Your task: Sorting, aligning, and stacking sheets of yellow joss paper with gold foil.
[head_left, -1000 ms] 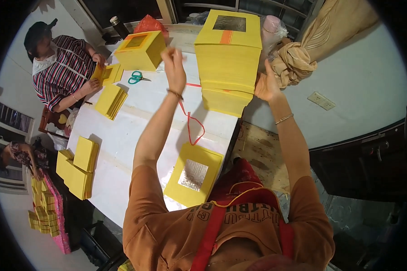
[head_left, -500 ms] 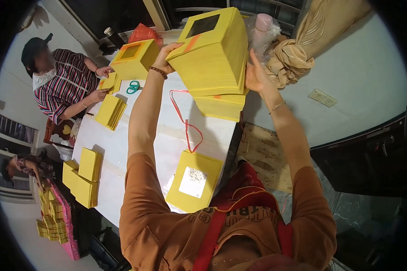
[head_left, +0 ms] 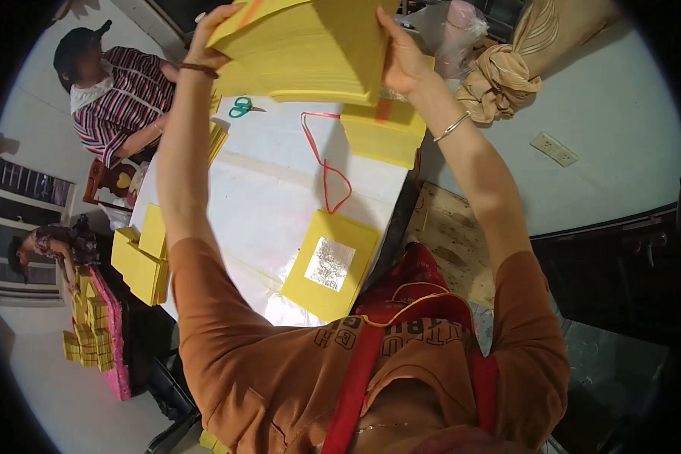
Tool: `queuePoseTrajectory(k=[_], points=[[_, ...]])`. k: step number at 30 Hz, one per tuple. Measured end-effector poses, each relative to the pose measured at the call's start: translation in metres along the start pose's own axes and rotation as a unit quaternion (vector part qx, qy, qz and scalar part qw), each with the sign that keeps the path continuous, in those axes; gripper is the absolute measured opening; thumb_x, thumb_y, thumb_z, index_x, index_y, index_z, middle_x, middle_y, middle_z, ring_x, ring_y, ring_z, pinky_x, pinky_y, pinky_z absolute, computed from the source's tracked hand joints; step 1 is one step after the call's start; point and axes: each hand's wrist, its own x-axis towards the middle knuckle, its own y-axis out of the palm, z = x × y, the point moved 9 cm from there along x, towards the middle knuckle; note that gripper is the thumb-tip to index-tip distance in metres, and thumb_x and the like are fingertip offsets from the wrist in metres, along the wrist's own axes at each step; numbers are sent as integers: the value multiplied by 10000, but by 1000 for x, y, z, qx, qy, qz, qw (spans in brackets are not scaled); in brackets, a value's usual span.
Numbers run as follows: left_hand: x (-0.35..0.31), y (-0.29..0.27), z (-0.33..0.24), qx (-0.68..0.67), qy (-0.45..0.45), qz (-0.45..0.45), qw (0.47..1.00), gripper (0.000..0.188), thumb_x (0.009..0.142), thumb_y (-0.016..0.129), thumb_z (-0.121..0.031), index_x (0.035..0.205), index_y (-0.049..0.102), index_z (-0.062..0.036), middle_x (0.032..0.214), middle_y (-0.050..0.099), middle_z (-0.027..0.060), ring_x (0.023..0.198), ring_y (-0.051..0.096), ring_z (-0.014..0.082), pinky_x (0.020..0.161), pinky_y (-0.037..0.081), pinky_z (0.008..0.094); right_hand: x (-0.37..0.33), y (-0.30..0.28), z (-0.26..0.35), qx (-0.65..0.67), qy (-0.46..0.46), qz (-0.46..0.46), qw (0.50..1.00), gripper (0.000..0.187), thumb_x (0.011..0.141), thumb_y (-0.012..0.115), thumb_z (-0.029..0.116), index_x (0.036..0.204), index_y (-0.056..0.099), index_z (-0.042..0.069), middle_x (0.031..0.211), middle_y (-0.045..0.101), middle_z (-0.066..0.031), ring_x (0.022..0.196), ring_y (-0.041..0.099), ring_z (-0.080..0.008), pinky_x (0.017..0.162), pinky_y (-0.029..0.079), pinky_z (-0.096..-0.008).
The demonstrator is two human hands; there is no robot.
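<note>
A thick stack of yellow paper sheets (head_left: 295,68) is lifted off the table at the far edge, its top cut off by the picture. My left hand (head_left: 208,44) grips its left edge, fingers closed round the corner. Against its right side presses my right hand (head_left: 405,62), thumb up along the edge. Another yellow stack (head_left: 382,136) with an orange stripe lies on the table below. A red ribbon (head_left: 339,204) trails in a loop from there toward a near pile of yellow paper (head_left: 310,299), which bears a silver foil square (head_left: 331,265).
Green-handled scissors (head_left: 240,107) lie on the white table (head_left: 257,197). Yellow bundles (head_left: 140,265) stand at its left edge. A person in a striped shirt (head_left: 132,94) sits at the left; another person (head_left: 53,242) works at a pink-edged table (head_left: 117,356). A tied curtain (head_left: 499,83) hangs at right.
Both my hands have carried the lifted stack to the left, uncovering more of the stack below. The stack has turned and tilted, and its foil face is out of sight.
</note>
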Motion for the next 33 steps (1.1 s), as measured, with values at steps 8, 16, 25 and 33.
queuePoseTrajectory(k=[8,16,25,33], points=[[-166,14,44,17,3,-104,994,357,803,550,-190,1083,546,32,958,634,138,864,629,210,763,518,320,-85,35,-124,33,74,-33,996,629,777,606,498,1236,438,102,1207,511,-38,1108,491,-192,932,405,-371],[-342,-31,182,-98,-75,-216,968,397,792,540,-165,1093,513,93,1025,611,181,876,629,228,772,518,314,-168,36,-296,179,225,-24,958,739,745,557,602,1280,389,121,1256,461,-39,1174,419,-202,973,356,-390],[-539,-32,297,-137,-158,-379,901,461,750,565,-205,1123,493,56,999,606,157,861,619,216,774,508,326,-288,71,-445,230,404,-62,883,837,700,489,699,1307,369,136,1305,423,-52,1211,377,-230,1023,288,-422],[-596,-7,320,-207,-125,-415,877,585,718,537,-183,1235,402,58,1097,566,187,952,598,273,862,475,365,-302,80,-474,207,459,-22,864,757,746,510,639,1303,362,147,1306,423,-32,1218,372,-214,1016,296,-430]])
